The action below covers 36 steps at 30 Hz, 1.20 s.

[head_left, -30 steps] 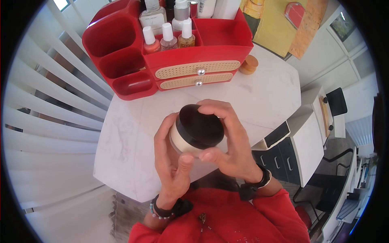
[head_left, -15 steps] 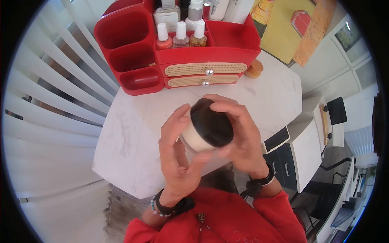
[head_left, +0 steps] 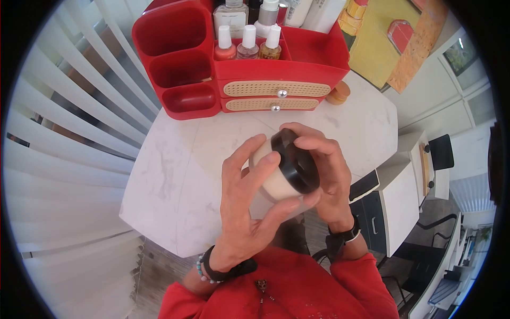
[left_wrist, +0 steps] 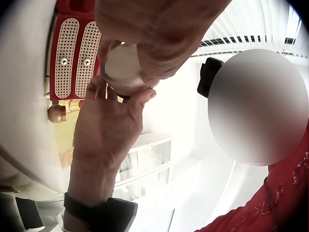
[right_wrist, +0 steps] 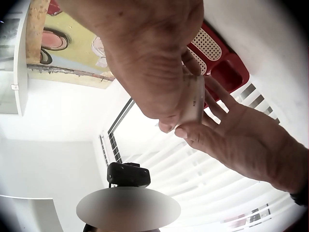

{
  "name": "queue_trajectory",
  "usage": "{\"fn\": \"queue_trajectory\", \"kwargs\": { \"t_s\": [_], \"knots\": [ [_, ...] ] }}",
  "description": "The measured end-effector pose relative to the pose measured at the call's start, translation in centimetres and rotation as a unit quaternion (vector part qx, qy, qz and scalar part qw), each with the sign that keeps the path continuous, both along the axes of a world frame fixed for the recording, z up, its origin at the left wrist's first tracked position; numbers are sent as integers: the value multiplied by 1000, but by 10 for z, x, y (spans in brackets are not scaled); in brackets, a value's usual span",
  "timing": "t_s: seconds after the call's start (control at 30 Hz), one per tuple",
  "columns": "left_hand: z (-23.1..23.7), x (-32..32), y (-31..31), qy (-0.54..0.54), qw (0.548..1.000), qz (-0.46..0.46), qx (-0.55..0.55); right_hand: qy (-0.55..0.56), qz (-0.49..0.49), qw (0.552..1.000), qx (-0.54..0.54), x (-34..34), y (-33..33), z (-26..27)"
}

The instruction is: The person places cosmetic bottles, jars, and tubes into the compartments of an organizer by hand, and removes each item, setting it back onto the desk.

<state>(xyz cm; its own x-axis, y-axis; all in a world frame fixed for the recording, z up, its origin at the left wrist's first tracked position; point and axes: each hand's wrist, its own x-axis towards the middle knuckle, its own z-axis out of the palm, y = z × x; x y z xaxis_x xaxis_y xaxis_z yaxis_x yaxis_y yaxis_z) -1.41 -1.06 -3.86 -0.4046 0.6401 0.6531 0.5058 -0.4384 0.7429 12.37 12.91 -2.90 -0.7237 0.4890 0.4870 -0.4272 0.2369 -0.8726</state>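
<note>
A round jar (head_left: 279, 185) with a pale cream body and a wide, glossy black lid (head_left: 304, 169) is held up in front of the chest, tilted with its lid to the right. My left hand (head_left: 241, 212) grips the pale body, one fingertip lying at the lid's edge. Curled round the lid side is my right hand (head_left: 332, 178), its fingers over the far rim and its thumb low at the near side. In the left wrist view the jar's pale base (left_wrist: 121, 63) shows between both hands. The right wrist view shows the pale side (right_wrist: 194, 104), the lid hidden behind the right hand.
Behind the jar, a red organizer (head_left: 255, 69) with two woven-front drawers stands on the white marbled table (head_left: 175, 175). It holds nail polish bottles (head_left: 248, 43) and other bottles. A small amber jar (head_left: 339, 93) sits at its right. White blinds (head_left: 69, 159) hang at left.
Both hands and the jar have shifted right in the head view. The jar has tipped so its lid now faces right rather than up. A left fingertip has come onto the lid's edge.
</note>
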Motion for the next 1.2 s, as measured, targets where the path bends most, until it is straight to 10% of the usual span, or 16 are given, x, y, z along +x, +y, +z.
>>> {"fn": "queue_trajectory", "kwargs": {
  "t_s": [1.2],
  "knots": [
    [18, 15, 3, 42, 998, 45, -8, 22, 27, 999, -4, 4, 9, 0]
  ]
}}
